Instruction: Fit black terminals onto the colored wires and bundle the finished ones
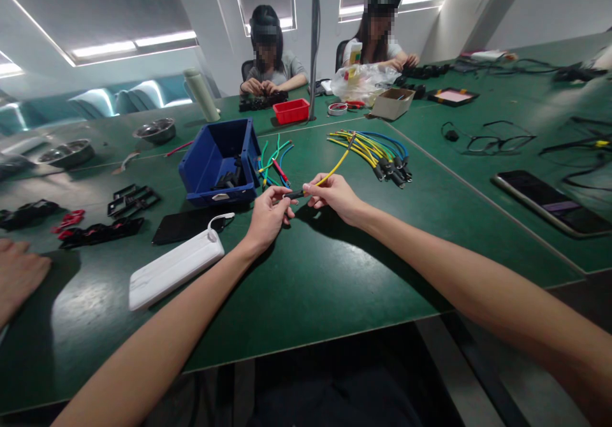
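Observation:
My left hand (268, 213) and my right hand (335, 196) meet over the green table (306, 287), both pinched on one yellow wire (335, 169) with a black connector at its near end. The left fingers close on the black connector tip; the right fingers grip the wire just behind it. The wire runs up and away toward a bundle of yellow, green and blue wires with black ends (377, 153). A blue bin (217, 159) holding black parts stands just left of my hands, with loose green, blue and red wires (273, 162) beside it.
A white power bank (174, 269) and a black phone (184, 224) lie near left. Black and red plastic parts (95, 223) sit further left, beside another person's hand (19, 274). Glasses (497, 140) and a phone (554, 204) lie right. Two people work at the far side.

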`<state>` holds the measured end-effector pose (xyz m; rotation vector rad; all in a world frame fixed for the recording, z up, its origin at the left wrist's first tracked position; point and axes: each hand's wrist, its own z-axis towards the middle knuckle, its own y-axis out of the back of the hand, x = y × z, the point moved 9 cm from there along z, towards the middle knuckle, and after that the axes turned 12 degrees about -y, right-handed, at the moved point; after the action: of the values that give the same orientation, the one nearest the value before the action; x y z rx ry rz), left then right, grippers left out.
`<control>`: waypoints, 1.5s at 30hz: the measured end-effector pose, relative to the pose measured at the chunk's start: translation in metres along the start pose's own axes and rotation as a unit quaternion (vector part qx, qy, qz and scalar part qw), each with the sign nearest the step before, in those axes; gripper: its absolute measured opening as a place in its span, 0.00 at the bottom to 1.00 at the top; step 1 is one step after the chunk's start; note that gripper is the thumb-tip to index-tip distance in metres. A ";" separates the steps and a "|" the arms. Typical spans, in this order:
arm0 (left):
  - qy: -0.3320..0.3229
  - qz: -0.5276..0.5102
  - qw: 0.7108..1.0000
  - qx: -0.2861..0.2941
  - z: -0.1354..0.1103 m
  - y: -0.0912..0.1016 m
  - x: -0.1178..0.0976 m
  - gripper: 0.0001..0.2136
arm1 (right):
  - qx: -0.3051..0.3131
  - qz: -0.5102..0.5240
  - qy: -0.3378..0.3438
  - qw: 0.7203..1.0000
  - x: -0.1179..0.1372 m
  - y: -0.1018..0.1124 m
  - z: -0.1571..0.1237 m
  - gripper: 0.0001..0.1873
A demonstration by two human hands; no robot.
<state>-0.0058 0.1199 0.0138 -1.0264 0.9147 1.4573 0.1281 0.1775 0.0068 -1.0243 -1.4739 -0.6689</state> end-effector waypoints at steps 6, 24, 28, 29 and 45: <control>0.017 -0.010 1.000 -0.006 0.000 0.000 0.001 0.11 | 0.003 0.000 0.002 1.000 0.000 0.000 0.000 0.18; 0.019 -0.011 1.000 -0.009 0.000 0.001 0.001 0.10 | 0.007 -0.009 0.016 1.000 0.003 -0.002 -0.001 0.19; 0.012 -0.004 1.000 -0.008 0.000 0.001 0.000 0.10 | 0.007 -0.011 0.018 1.000 0.004 -0.001 -0.001 0.19; 0.012 -0.004 1.000 -0.009 0.000 0.001 0.000 0.10 | 0.007 -0.012 0.018 1.000 0.004 -0.001 -0.001 0.19; 0.019 -0.012 1.000 -0.018 -0.001 0.001 -0.001 0.09 | 0.002 -0.020 0.016 1.000 0.004 -0.003 -0.003 0.19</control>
<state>-0.0066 0.1186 0.0148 -1.0915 0.9035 1.4440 0.1273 0.1749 0.0116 -0.9797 -1.4707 -0.7067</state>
